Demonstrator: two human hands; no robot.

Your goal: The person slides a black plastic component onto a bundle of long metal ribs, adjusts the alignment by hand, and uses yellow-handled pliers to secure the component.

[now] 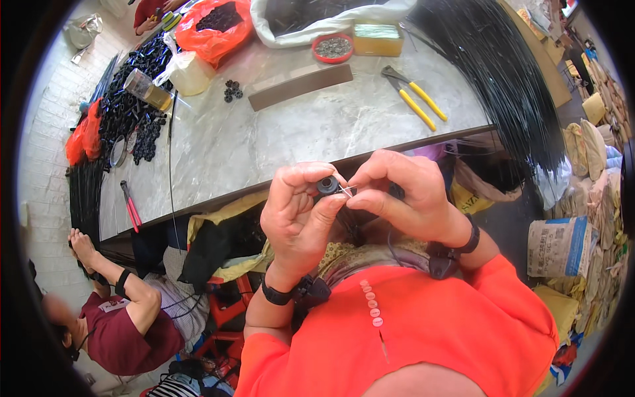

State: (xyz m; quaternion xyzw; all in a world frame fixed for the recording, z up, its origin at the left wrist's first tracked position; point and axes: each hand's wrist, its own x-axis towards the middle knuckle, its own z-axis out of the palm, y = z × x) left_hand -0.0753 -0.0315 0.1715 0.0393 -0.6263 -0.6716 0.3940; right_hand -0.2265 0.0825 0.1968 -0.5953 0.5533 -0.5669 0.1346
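Observation:
Close to my body, in front of the table edge, both hands are raised and nearly meet. My left hand [291, 215] is closed on a small black ring-shaped part [327, 185], its round hole turned up between finger and thumb. Against that part, my right hand [410, 195] pinches a thin pale sliver [346, 191] between thumb and forefinger; whether it is wire or a metal pin I cannot tell. The sliver's tip touches or overlaps the black part's edge. Past my hands lies the grey stone-patterned table [291, 139].
Yellow-handled pliers [418, 110], a long grey bar [301, 87] and a red dish [333, 60] of small metal bits lie on the table. Black rods [503, 73] hang over its right end. Pink-handled pliers [132, 213] rest at left, near a co-worker in a maroon shirt [132, 331].

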